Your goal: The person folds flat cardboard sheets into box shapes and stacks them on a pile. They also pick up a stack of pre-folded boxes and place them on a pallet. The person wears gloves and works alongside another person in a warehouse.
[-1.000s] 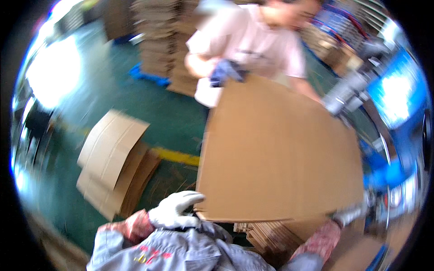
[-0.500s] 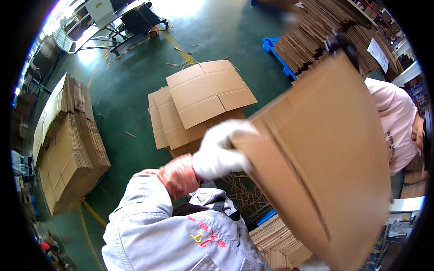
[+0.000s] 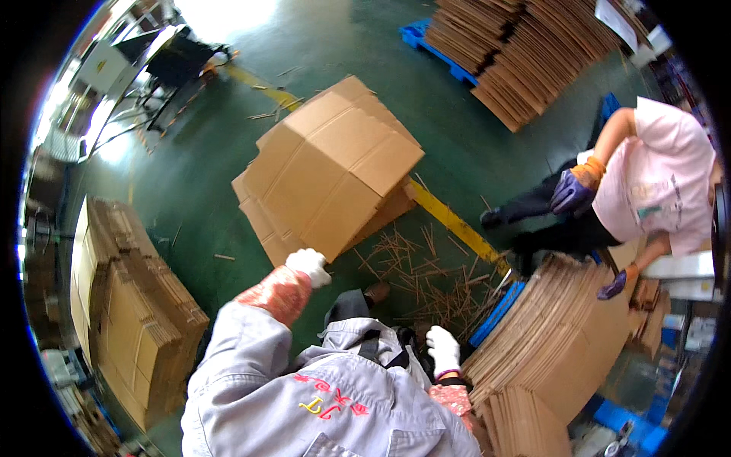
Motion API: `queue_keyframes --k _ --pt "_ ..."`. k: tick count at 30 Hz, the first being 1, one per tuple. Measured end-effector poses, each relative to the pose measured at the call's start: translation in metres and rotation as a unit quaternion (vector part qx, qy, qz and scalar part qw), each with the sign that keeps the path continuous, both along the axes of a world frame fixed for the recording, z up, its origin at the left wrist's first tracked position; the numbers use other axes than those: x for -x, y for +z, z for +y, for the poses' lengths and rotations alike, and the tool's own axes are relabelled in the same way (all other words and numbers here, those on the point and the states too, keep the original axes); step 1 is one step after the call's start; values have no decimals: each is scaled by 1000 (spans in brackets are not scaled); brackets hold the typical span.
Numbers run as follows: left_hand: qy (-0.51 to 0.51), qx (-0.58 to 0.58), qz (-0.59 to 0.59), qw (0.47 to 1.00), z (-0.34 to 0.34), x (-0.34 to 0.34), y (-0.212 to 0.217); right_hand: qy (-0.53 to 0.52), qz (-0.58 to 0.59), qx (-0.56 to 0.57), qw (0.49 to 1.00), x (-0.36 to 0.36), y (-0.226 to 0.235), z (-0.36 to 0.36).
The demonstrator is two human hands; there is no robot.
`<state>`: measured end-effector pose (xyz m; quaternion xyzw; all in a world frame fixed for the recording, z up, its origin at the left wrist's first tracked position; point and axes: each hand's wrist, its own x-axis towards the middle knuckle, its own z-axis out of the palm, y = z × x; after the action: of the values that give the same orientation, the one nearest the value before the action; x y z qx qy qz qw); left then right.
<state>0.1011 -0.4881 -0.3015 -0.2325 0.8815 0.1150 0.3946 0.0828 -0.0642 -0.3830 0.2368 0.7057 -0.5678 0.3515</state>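
A flat brown cardboard box blank [image 3: 327, 164] lies askew on top of a low pile of cardboard blanks [image 3: 263, 221] on the floor ahead of me. My left hand [image 3: 308, 266], in a white glove, is beside the pile's near edge. Its fingers are loosely bent and a little apart, with nothing visible in them. Lower and to the right, my right hand [image 3: 443, 350], gloved in white too, hangs near a stack of folded cardboard [image 3: 544, 331]. Its fingers are stretched out and hold nothing.
Thin cardboard strips [image 3: 419, 266] litter the green floor near my feet. Another cardboard stack [image 3: 137, 320] stands at left. A co-worker [image 3: 655, 183] in purple-and-orange gloves is at right, by the near stack. Farther back, cardboard [image 3: 518, 61] sits on a blue pallet [image 3: 438, 49].
The large blank that was in my hands at the right has left them, and a blank now covers more of the pile. Both hands have drawn back, and the co-worker shows more fully.
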Motion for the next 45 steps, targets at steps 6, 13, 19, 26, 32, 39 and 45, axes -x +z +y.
queue_keyframes --k 6,13,19,26,32,39,45 --pt "-143 -154 103 972 94 72 -26 -264 -49 210 940 -23 32 97" --pt "-215 -213 179 936 159 179 25 -566 102 187 796 -62 72 153" --pt "-331 -320 202 864 292 217 69 -651 302 216 662 -75 78 196" --pt "-404 -425 111 802 434 190 160 -833 236 114 487 -37 146 203" --pt "-490 -421 107 756 476 182 181 -822 311 161 450 -45 151 219" --pt "-464 -422 94 774 471 191 180 -795 384 117 454 -54 130 240" --pt "-398 -429 103 804 448 205 176 -816 366 91 438 -38 165 244"
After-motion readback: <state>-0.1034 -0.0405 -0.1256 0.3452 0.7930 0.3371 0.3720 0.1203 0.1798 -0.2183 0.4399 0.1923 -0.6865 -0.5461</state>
